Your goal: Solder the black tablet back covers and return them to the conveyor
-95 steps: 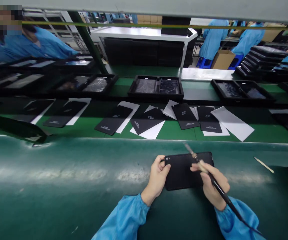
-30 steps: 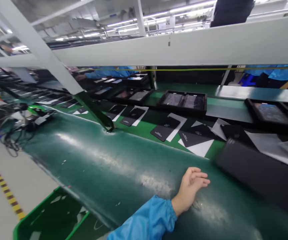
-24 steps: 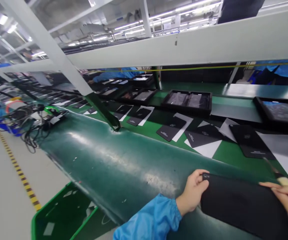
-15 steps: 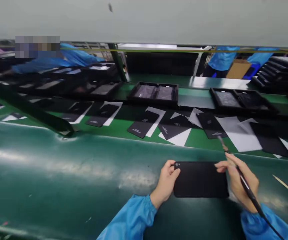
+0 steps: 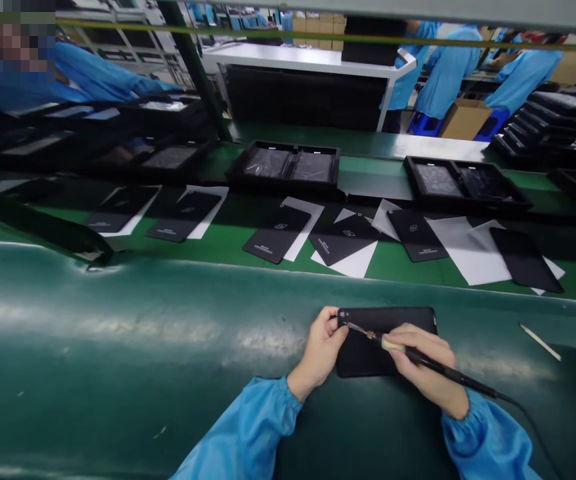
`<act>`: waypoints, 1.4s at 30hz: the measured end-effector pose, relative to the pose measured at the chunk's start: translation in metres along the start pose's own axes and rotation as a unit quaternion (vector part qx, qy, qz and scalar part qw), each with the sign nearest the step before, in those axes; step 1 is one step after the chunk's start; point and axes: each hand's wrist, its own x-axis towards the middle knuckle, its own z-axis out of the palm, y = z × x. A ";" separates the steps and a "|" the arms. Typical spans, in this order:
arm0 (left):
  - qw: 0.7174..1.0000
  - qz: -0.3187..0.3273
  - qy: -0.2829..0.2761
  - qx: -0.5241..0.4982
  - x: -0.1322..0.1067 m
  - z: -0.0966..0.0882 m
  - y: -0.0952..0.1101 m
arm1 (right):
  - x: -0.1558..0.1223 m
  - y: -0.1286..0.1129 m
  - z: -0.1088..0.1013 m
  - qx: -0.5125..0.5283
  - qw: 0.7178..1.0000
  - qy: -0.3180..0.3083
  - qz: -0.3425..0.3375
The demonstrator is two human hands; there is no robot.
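A black panel (image 5: 363, 353), flat, matte and rectangular with rounded corners, lies with its long side across the dark green mat (image 5: 168, 373). The left hand (image 5: 321, 350) grips its left edge. Slanting low over it is a pen-like tool (image 5: 418, 359) with a black shaft, a pale collar and a thin metal tip, held in the right hand (image 5: 428, 377). The tip sits at the panel's upper left corner, seemingly touching it.

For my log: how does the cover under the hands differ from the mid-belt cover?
The held cover lies on a dark mat; the belt cover on a white sheet. The held cover shows no print; the belt cover bears white print. The left hand and the right hand's tool touch the held cover; the belt cover is untouched. Both black.
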 end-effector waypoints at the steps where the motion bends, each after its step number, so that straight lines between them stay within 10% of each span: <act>1: 1.000 -0.001 0.002 0.001 0.000 0.000 0.000 | 0.001 -0.001 0.001 0.002 1.000 -0.005 -0.003; 42: 1.000 0.002 0.016 0.004 -0.003 0.005 0.006 | 0.024 -0.003 -0.009 -0.009 0.999 -0.039 0.035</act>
